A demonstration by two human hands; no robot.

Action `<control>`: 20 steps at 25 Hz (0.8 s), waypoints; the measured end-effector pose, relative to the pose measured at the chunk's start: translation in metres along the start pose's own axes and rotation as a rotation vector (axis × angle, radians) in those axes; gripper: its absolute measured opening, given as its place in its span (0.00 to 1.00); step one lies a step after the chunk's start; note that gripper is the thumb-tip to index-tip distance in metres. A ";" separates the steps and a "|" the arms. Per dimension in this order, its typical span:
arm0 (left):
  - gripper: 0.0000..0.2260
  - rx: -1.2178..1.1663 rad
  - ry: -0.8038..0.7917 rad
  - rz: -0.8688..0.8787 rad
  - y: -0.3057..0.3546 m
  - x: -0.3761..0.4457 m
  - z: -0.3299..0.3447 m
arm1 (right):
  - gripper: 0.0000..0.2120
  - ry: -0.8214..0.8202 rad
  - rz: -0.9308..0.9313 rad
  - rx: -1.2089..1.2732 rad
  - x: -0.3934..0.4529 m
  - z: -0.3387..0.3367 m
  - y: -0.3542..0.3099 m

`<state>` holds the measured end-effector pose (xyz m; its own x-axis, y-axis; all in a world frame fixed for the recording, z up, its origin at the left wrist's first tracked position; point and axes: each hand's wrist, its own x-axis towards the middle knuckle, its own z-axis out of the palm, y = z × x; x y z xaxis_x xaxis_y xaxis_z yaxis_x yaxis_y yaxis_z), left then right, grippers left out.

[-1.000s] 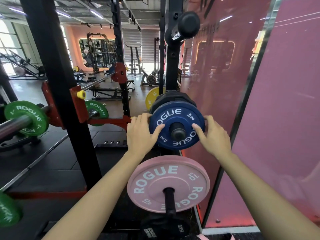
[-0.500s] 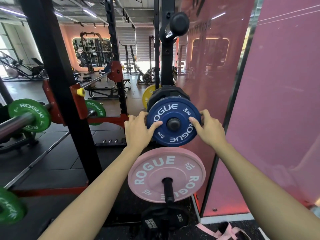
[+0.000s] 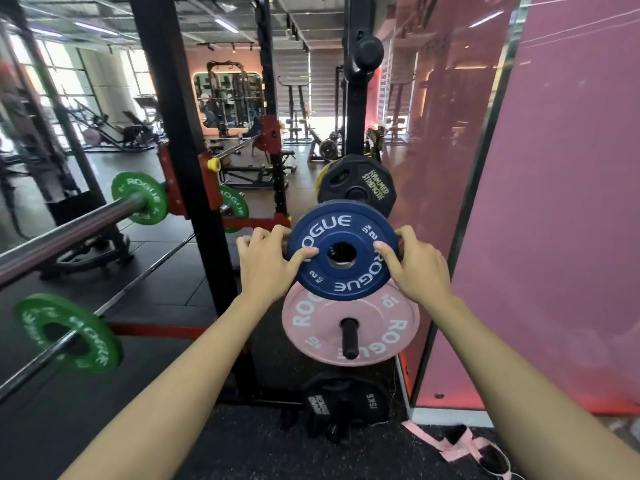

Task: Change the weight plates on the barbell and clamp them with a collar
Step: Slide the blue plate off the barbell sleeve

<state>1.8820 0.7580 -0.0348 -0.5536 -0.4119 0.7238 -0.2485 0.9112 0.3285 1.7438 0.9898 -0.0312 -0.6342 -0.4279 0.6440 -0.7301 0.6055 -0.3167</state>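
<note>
Gym racks stood behind; both the left hand and right hand gripped the blue plate, held upright and peg-free, the barbell lying off to the left.

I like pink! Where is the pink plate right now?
In the head view, the pink plate hangs on a storage peg at center, just below the blue plate held by both hands.

**Clearance around the blue plate**

Blue plate is boxed in: pink plate on its peg just below, black plate just behind, pink wall near on the right, black upright left. Open room is left only toward the camera.
</note>
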 end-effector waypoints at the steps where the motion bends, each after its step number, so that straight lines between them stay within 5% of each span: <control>1: 0.27 -0.007 0.011 -0.019 -0.004 -0.010 -0.015 | 0.22 0.000 -0.021 0.022 -0.006 -0.003 -0.012; 20: 0.27 0.380 0.221 -0.423 -0.239 -0.164 -0.320 | 0.25 -0.204 -0.424 0.353 -0.068 0.101 -0.383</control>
<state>2.2865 0.6070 -0.0378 -0.1765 -0.6919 0.7001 -0.6996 0.5884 0.4053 2.0408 0.7191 -0.0245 -0.2785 -0.7257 0.6291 -0.9492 0.1080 -0.2956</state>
